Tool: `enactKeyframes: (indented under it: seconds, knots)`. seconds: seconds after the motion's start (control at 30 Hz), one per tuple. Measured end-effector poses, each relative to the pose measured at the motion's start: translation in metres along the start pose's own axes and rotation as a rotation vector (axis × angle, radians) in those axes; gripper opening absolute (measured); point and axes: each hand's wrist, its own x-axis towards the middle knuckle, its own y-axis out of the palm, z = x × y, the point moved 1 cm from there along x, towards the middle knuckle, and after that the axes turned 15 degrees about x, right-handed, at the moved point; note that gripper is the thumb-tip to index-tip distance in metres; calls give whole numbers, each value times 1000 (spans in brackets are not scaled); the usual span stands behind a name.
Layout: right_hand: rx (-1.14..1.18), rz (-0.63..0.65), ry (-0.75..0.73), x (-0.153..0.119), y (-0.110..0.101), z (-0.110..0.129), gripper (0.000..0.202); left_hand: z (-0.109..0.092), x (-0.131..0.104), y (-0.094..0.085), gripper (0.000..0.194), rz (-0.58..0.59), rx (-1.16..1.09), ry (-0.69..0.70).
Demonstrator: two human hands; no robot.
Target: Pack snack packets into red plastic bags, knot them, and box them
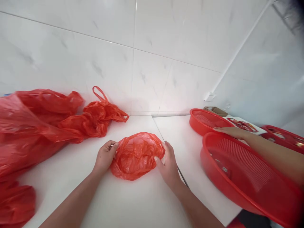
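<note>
Between my two hands a thin red plastic bag (pixel 139 155) is held with its mouth spread wide, facing up toward me. My left hand (pixel 106 155) pinches the bag's left rim between thumb and fingers. On the opposite side my right hand (pixel 168 164) grips the right rim, thumb at the front and fingers round the edge. Crumpled film shows inside the bag. To the left, more red plastic bags (pixel 97 115) lie in a rumpled heap, one with a loop handle sticking up.
A large red plastic basket (pixel 237 171) with small items inside stands at the right. Behind it is another red basket (pixel 201 122); another person's hand (pixel 229 131) reaches over it. A cardboard box (pixel 216 110) sits by the tiled wall. A seam crosses the white table (pixel 133 202).
</note>
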Motion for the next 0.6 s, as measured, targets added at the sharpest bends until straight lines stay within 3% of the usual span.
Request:
enactKeyframes:
  seconds: [0.1,0.2,0.27,0.33,0.43,0.6]
  knots:
    - [-207,-29,-136,-20,-51,31,48,-4,-3,4,33,41,36,9]
    - [-424,-302,-204,-29,-123,44,40,-7,-3,4,34,29,43,-1]
    - [-556,-389,-99,-35,-168,39,40,-8,-2,3,34,15,38,-12]
    - [-719,-335,38,-45,-201,25,41,-9,-2,2,34,14,40,-22]
    - [-846,-177,73,-65,-212,0,38,-9,-1,3,33,28,64,-37]
    - [-964,-74,-93,-95,-178,-16,40,-8,-1,5,33,44,102,-36]
